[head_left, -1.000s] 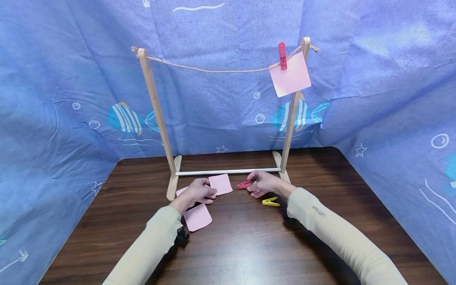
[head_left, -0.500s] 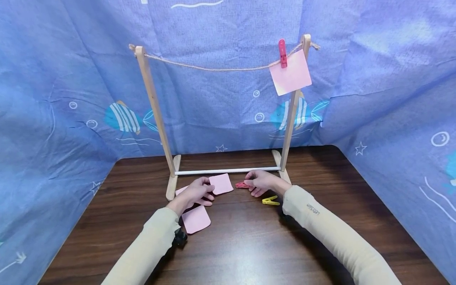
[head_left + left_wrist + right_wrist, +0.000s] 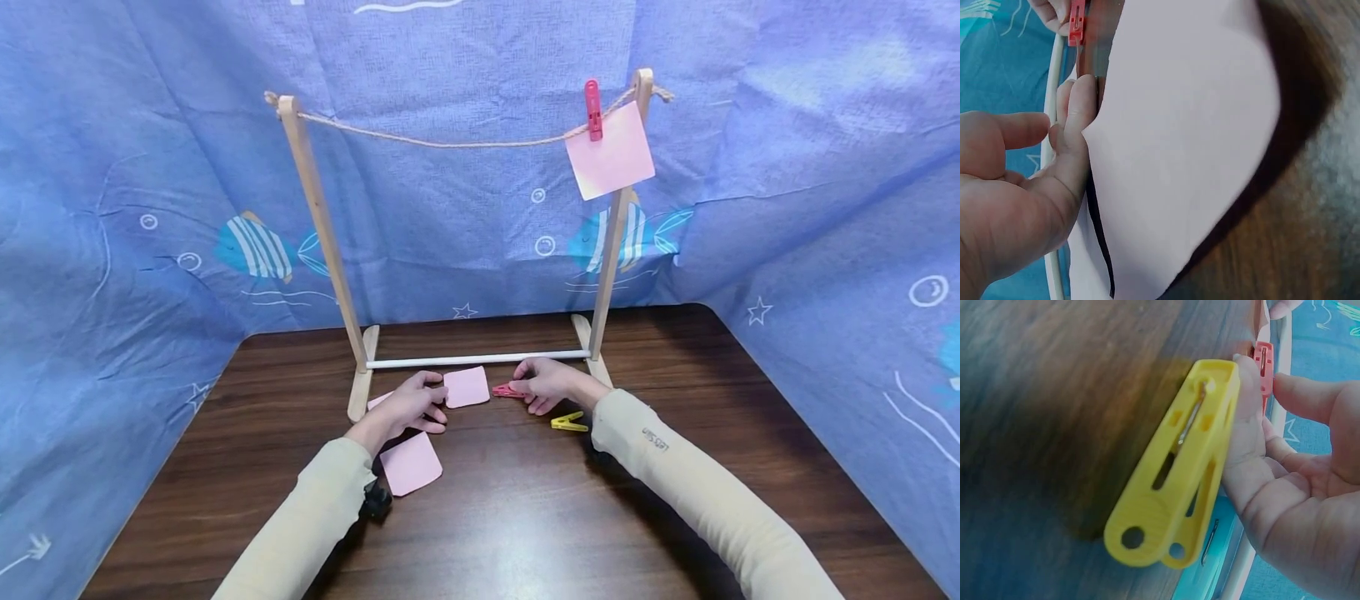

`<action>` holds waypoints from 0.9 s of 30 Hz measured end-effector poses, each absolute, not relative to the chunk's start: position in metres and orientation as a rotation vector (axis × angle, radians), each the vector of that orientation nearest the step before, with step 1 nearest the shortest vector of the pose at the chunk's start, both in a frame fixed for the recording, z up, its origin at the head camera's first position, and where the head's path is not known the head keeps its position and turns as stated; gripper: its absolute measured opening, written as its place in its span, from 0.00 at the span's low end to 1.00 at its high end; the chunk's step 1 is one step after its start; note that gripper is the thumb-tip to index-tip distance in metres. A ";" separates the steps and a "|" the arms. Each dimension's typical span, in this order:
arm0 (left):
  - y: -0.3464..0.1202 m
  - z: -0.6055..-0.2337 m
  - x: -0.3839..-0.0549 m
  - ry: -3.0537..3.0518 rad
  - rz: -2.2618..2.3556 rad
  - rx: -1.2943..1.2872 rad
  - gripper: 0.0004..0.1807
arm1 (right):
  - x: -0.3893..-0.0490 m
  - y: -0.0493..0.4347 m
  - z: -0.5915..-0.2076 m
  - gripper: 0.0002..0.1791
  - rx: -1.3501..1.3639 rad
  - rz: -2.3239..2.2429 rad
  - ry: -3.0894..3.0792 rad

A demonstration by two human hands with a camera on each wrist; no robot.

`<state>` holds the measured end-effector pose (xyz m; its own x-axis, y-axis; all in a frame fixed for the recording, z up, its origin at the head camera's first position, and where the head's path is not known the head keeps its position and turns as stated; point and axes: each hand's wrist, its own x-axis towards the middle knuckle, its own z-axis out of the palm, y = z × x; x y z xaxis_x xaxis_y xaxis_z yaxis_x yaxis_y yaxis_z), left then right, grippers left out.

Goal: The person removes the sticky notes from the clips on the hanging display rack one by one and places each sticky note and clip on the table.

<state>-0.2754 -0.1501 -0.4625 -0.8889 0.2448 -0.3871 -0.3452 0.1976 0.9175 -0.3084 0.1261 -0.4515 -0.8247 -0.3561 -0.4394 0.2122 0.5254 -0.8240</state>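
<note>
Head view: right grip (image 3: 550, 385) pinches red clothespin (image 3: 502, 391), long axis crosswise, pointing seemingly leftward; left grip (image 3: 408, 405) loose.

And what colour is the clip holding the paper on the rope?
The clip on the rope is pinkish red; it shows best in the head view.

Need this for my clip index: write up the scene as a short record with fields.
Left hand: at the left edge of the far pink paper square; contact unclear
Right hand: pinches the lower red clothespin
Hung: pink paper square, held to the rope by the upper red clothespin
On the table: near paper square; another paper square, partly hidden; yellow clothespin; teal piece, partly hidden
Stand: wooden, white rod low across it
Backdrop: blue printed cloth
</note>
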 end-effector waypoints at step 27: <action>-0.140 -0.426 -0.277 2.062 1.592 0.026 0.27 | -0.304 0.149 -0.426 0.16 -0.271 -1.319 2.169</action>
